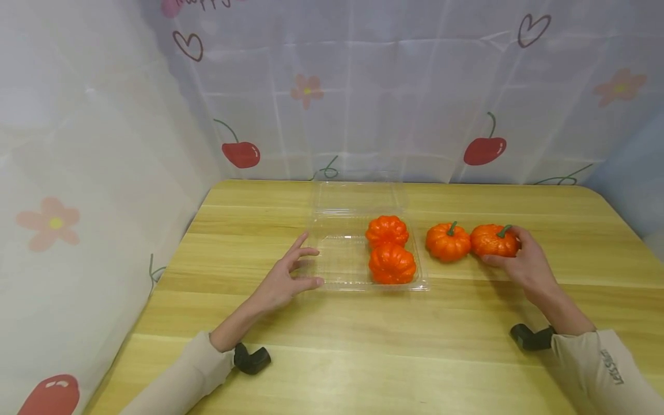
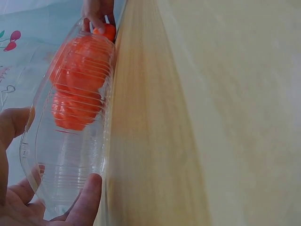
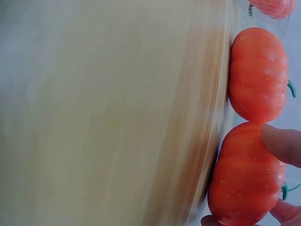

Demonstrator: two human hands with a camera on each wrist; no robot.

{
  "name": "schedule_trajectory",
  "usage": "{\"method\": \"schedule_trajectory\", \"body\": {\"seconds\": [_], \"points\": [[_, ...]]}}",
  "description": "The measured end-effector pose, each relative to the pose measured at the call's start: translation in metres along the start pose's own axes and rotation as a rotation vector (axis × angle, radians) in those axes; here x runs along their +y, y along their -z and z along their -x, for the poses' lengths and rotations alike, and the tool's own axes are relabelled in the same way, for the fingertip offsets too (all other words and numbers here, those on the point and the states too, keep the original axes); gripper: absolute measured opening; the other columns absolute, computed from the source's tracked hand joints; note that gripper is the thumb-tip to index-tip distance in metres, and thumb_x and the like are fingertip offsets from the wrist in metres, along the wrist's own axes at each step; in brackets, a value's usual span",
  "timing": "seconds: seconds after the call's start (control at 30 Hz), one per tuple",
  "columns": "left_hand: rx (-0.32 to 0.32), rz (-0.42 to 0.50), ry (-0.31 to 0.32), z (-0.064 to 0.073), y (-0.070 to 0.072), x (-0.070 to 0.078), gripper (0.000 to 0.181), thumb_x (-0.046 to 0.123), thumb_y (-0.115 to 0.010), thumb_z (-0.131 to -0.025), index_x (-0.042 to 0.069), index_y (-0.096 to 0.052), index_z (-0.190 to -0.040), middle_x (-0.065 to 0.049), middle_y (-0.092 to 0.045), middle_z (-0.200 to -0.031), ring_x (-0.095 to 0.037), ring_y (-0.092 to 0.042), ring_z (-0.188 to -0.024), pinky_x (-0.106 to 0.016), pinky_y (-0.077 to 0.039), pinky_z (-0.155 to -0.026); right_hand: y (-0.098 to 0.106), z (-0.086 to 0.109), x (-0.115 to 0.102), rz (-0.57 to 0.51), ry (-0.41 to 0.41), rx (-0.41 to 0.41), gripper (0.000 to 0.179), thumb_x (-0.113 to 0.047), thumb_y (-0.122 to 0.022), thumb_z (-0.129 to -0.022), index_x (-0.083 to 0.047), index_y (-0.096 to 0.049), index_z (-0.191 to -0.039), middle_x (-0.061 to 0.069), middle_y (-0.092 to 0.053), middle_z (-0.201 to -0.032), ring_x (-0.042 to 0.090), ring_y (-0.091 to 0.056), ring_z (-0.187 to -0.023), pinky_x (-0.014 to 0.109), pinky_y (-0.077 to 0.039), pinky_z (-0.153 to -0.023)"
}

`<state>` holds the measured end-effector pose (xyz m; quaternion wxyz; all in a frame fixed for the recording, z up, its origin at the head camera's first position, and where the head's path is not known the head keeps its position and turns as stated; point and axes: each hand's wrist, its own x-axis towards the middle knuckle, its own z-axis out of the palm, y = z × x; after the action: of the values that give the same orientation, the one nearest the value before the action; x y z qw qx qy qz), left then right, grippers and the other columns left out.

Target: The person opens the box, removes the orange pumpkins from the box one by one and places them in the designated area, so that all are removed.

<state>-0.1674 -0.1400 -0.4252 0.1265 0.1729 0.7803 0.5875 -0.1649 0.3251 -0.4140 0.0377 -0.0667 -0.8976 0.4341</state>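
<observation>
A clear plastic clamshell box (image 1: 339, 262) lies with its lid (image 1: 358, 197) folded back. Two small orange pumpkins sit along its right side, a rear one (image 1: 387, 229) and a front one (image 1: 392, 265), their stems out of sight in the head view. My left hand (image 1: 277, 283) is at the box's left edge, fingers spread and the thumb by the front corner. To the right of the box, a green-stemmed pumpkin (image 1: 448, 242) stands on the table against another pumpkin (image 1: 491, 240). My right hand (image 1: 532, 266) holds that outer pumpkin between thumb (image 3: 282, 143) and fingers.
The wooden table (image 1: 363, 346) runs back to a hanging cloth (image 1: 384, 109) printed with cherries, hearts and flowers. A similar cloth (image 1: 104, 144) hangs along the left side. A dark wrist-worn piece sits at each sleeve, left (image 1: 252, 359) and right (image 1: 530, 338).
</observation>
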Motion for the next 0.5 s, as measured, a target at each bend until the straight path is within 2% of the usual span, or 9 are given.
{"method": "schedule_trajectory", "body": {"seconds": [0.17,0.4,0.5], "points": [[0.002,-0.007,0.002,0.0000,0.0001,-0.0002,0.057,0.013,-0.077,-0.087,0.002,-0.051,-0.137,0.007,-0.007,-0.164,-0.042,-0.034,-0.138,-0.049,-0.042,-0.104,0.0003,-0.0001,0.0000,0.004,0.003,-0.005,0.087,-0.009,-0.075,-0.085,0.017,-0.019,-0.145,0.044,-0.028,-0.142,0.056,-0.034,-0.124,0.067,-0.030,-0.102],[-0.003,0.004,0.005,0.0009,-0.0002,0.0020,0.058,0.012,-0.076,-0.087,0.001,-0.049,-0.137,0.008,-0.006,-0.164,-0.041,-0.033,-0.139,-0.048,-0.044,-0.103,0.0018,0.0024,-0.0012,-0.035,-0.017,-0.039,0.095,-0.008,-0.073,-0.087,0.014,-0.006,-0.150,0.045,-0.014,-0.148,0.062,-0.028,-0.129,0.069,-0.028,-0.103],[-0.001,-0.002,0.000,0.0015,-0.0004,0.0032,0.058,0.012,-0.076,-0.087,0.001,-0.050,-0.137,0.006,-0.006,-0.165,-0.042,-0.033,-0.139,-0.049,-0.043,-0.103,0.0013,0.0060,-0.0023,-0.041,-0.021,-0.029,0.096,-0.010,-0.073,-0.088,0.013,-0.004,-0.151,0.044,-0.011,-0.150,0.062,-0.023,-0.131,0.070,-0.027,-0.103]]}}
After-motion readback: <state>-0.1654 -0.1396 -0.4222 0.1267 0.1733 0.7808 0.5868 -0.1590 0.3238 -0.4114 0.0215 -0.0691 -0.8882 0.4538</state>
